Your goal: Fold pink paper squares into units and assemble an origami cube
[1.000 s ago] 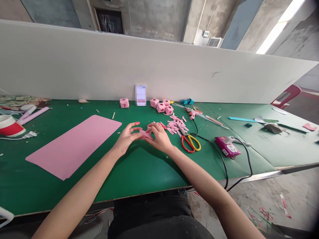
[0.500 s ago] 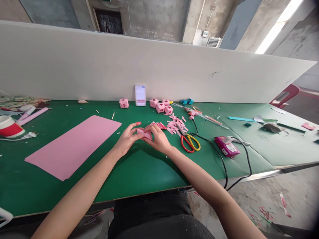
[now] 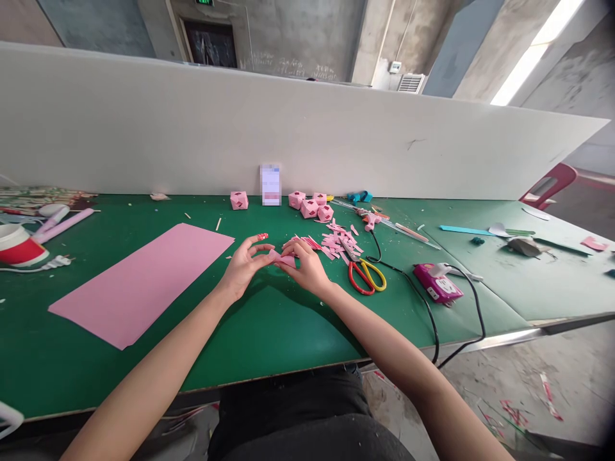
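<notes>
Between my two hands, over the green table [image 3: 269, 339], is a small folded piece of pink paper [image 3: 283, 258]. My left hand [image 3: 245, 269] pinches its left end between thumb and finger; something red and white is wrapped round one raised fingertip. The right end sits in the closed fingers of my right hand [image 3: 307, 267], which hide part of it. Just beyond my right hand lie pink paper strips [image 3: 336, 242], with red-and-yellow-handled scissors [image 3: 366, 276] beside them. Several folded pink paper cubes [image 3: 310, 208] stand farther back, and one more pink cube [image 3: 239, 200] is to their left.
Large pink paper sheets [image 3: 144, 282] lie on the left, near a red-and-white cup [image 3: 19, 244]. A phone [image 3: 270, 186] leans on the white partition [image 3: 192, 128]. To the right are a pink glue gun [image 3: 371, 221], its black cable and a purple power socket [image 3: 438, 283].
The pink paper tipped toward me, showing a broader face half a second ago, and now appears narrower again. My fingers shifted slightly on it; both hands stayed in about the same place.
</notes>
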The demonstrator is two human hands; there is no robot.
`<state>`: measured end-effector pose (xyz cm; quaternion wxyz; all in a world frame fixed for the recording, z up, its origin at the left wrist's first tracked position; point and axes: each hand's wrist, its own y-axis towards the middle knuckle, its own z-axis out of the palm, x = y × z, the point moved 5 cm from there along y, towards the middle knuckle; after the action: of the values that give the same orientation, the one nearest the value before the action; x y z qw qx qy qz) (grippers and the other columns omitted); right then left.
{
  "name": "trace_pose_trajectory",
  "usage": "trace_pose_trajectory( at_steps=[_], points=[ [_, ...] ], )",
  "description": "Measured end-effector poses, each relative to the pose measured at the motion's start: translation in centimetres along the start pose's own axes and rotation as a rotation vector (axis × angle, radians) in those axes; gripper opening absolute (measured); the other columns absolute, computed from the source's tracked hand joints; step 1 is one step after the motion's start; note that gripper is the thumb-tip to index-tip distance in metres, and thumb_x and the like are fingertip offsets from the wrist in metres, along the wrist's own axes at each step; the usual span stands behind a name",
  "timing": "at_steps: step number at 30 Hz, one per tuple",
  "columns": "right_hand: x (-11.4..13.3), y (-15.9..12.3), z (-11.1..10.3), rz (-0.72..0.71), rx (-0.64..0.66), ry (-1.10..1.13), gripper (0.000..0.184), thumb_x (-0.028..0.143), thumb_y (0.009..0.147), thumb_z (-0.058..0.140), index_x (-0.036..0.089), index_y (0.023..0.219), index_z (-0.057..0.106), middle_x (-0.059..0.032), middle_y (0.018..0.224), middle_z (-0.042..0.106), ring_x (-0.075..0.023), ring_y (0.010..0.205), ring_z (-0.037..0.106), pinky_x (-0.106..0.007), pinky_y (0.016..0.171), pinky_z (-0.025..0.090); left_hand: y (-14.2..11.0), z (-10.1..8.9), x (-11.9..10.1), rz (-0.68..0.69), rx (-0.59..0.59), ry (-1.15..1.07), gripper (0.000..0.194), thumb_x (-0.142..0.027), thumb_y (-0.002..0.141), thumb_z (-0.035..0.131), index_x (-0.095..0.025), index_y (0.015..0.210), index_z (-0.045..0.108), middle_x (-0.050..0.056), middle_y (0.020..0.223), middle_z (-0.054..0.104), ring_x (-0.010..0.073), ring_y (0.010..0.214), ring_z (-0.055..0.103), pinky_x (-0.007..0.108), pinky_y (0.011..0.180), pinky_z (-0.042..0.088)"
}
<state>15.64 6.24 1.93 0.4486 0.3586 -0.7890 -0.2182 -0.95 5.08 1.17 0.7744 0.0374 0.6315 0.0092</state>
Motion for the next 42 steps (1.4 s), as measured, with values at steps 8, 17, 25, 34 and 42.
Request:
trace_pose_trajectory(
  at_steps=[8,17,25,34,42],
  points=[
    [-1.8,0.1,0.5,0.336,-0.027,0.259,0.038,0.054,0.078,0.074,0.02,0.081,0.058,-0.0026,0.083,0.066,-0.0172,0.077,0.06,-0.031,0.073,0.049,-0.3,0.4,-0.8,0.315,0.017,0.385,0.057,-0.04,0.079,0.078,-0.025,0.128,0.054,0.01,0.129,0.064,0.0248,0.12,0.062,0.042,0.103,0.05],
    [-2.6,-0.7,1.9,0.73,0.082,0.721,0.052,0.063,0.067,0.079,0.018,0.085,0.061,-0.0034,0.079,0.069,-0.017,0.077,0.065,-0.028,0.067,0.049,0.2,0.2,0.6,0.121,0.017,0.28,0.058,-0.043,0.075,0.081,-0.021,0.123,0.057,0.007,0.101,0.073,0.0239,0.094,0.072,0.041,0.089,0.057],
    [-2.3,-0.6,2.0,0.659,0.223,0.722,0.049,0.064,0.07,0.076,0.017,0.071,0.064,0.0001,0.068,0.063,-0.0114,0.065,0.056,-0.026,0.065,0.047,0.4,-0.7,0.5,0.035,-0.078,0.168,0.063,-0.037,0.068,0.086,-0.019,0.122,0.058,0.005,0.095,0.074,0.023,0.096,0.072,0.043,0.095,0.055],
    [-2.7,-0.2,1.4,0.593,0.095,0.705,0.05,0.063,0.068,0.079,0.015,0.081,0.071,-0.0016,0.073,0.066,-0.0121,0.065,0.055,-0.026,0.061,0.043,-0.1,0.3,-0.1,0.131,-0.022,0.23,0.063,-0.039,0.072,0.084,-0.02,0.125,0.056,0.008,0.101,0.075,0.0246,0.099,0.072,0.042,0.092,0.056],
    [-2.1,-0.1,1.0,0.578,0.018,0.689,0.051,0.067,0.07,0.075,0.017,0.077,0.069,-0.002,0.073,0.063,-0.0135,0.066,0.055,-0.027,0.061,0.044,-0.1,-0.1,-0.1,0.119,-0.068,0.259,0.065,-0.04,0.068,0.086,-0.021,0.124,0.058,0.007,0.095,0.076,0.026,0.093,0.075,0.044,0.092,0.057]
  ],
)
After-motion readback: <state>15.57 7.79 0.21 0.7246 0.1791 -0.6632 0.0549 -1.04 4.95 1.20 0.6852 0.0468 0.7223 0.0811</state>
